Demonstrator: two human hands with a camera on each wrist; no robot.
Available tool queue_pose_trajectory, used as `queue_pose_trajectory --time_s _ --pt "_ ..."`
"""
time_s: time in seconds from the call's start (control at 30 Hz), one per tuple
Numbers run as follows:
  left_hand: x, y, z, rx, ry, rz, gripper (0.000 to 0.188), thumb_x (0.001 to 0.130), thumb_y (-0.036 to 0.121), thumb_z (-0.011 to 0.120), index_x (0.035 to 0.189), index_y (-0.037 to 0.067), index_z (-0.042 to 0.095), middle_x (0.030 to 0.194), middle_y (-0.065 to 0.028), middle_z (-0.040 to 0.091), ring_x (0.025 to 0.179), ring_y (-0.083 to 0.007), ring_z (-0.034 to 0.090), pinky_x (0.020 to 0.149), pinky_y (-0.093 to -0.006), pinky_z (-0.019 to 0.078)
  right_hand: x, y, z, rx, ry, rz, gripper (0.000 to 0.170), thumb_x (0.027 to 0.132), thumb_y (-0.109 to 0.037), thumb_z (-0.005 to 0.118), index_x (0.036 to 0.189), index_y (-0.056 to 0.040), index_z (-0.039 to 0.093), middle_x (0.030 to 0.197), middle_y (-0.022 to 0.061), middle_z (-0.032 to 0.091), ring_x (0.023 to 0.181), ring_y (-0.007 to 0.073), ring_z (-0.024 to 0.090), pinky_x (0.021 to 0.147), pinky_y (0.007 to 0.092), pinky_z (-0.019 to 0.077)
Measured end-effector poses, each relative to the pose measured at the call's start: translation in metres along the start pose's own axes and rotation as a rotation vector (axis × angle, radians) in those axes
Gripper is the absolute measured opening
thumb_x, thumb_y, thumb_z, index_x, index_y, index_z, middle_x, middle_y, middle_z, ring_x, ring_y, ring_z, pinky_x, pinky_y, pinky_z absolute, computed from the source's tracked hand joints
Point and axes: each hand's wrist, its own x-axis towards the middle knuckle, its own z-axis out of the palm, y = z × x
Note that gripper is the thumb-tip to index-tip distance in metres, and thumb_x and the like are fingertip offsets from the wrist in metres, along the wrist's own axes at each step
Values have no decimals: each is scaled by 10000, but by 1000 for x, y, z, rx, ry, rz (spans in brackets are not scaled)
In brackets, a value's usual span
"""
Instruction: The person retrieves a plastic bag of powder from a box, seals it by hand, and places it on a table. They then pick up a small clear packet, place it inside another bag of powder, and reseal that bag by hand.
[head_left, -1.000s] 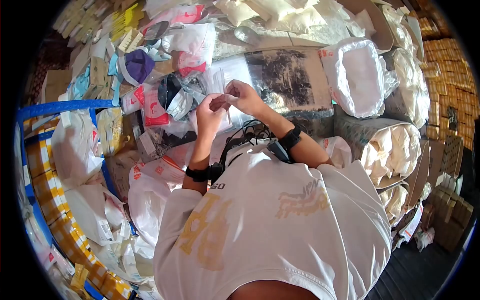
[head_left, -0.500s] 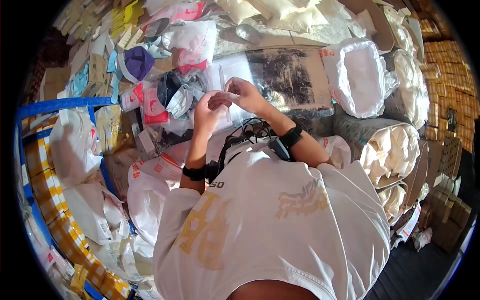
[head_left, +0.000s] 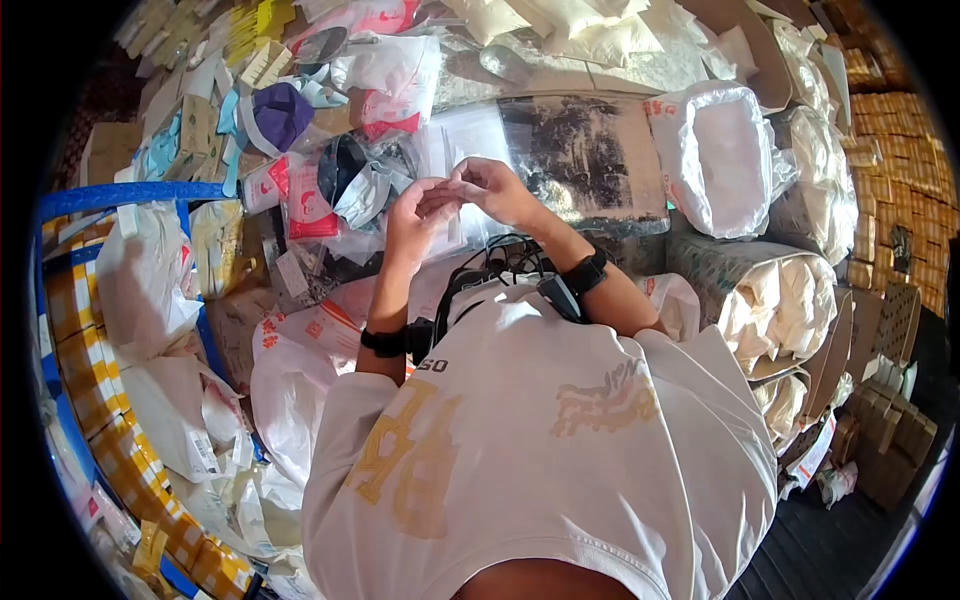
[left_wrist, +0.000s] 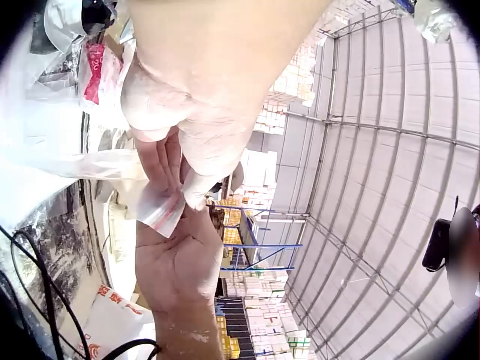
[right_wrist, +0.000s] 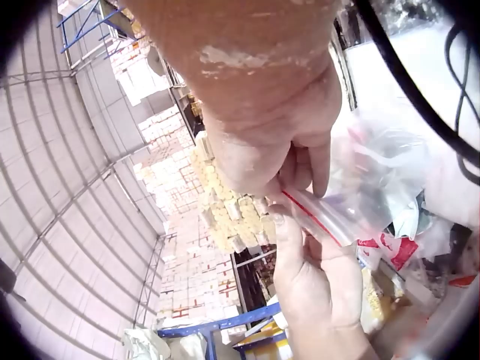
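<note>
Both hands meet over the table in front of the white shirt. They are at the top of a clear zip-lock bag with a red line along its mouth. My left hand pinches one end of that mouth between thumb and fingers. At the other end, the curled fingers of my right hand grip the bag's edge. In the left wrist view, a corner of the zip-lock bag shows between the two hands. Its lower part hangs clear and thin, largely hidden under the hands in the head view.
Clear plastic sheets lie under the hands, beside a dusty dark-stained board. A white-lined bin stands to the right. Red-and-white packets and a purple cloth lie left, near a blue frame. Black cables hang close to the body.
The hands stay together at the bag with only small finger shifts. The head view has moved slightly.
</note>
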Motion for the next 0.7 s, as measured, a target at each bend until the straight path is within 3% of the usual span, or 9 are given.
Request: queue_pose_trajectory --time_s 0.13,0.23,0.33,0.37,0.5,0.57,0.63,0.7 --pt "0 -5 -3 -24 -7 18 345 887 7 659 1204 -65 544 1146 -118 643 1038 -174 644 957 -294 514 -2 1 0 -24 13 27 113 956 -59 591 994 46 601 914 69 652 847 143 623 806 296 519" --pt "0 -11 -2 -15 41 41 257 895 2 625 1145 -46 595 1053 -85 678 948 -150 662 869 -273 530 -2 15 -1 -22 33 28 125 927 -78 601 975 37 613 888 86 669 810 147 633 784 299 522" --pt "1 -8 3 371 153 39 131 875 36 663 991 -14 634 875 -54 700 799 -134 675 723 -274 519 -1 19 -3 -239 54 -78 147 879 -108 611 944 23 629 820 93 678 767 152 642 748 305 524" --pt "3 -17 3 519 193 91 88 884 74 646 932 2 640 757 -81 684 695 -150 659 636 -302 493 -2 6 1 -306 55 -161 168 847 -141 624 919 9 641 752 95 673 733 155 644 704 321 522" --pt "5 2 18 709 122 271 120 895 106 614 929 -4 643 775 -167 671 694 -285 668 641 -356 500 -2 7 0 -413 115 -189 205 865 -199 654 876 4 631 734 103 673 681 174 633 658 328 511" --pt "5 12 23 708 87 300 114 885 103 607 892 -6 640 760 -193 648 680 -321 651 615 -377 488 -4 -3 4 -435 162 -71 322 933 -295 637 818 5 611 681 118 635 623 184 583 617 339 480" --pt "8 6 22 785 144 350 137 879 106 597 814 -14 584 694 -208 586 628 -348 605 570 -409 448 -5 -3 1 -498 118 -18 327 960 -307 614 846 -1 617 685 82 591 644 152 512 611 343 444" --pt "8 5 20 775 154 341 165 871 101 591 773 -19 534 666 -220 545 605 -376 568 553 -429 420 -4 1 0 -417 93 -93 268 965 -224 577 826 4 582 650 113 533 610 184 459 598 361 427"
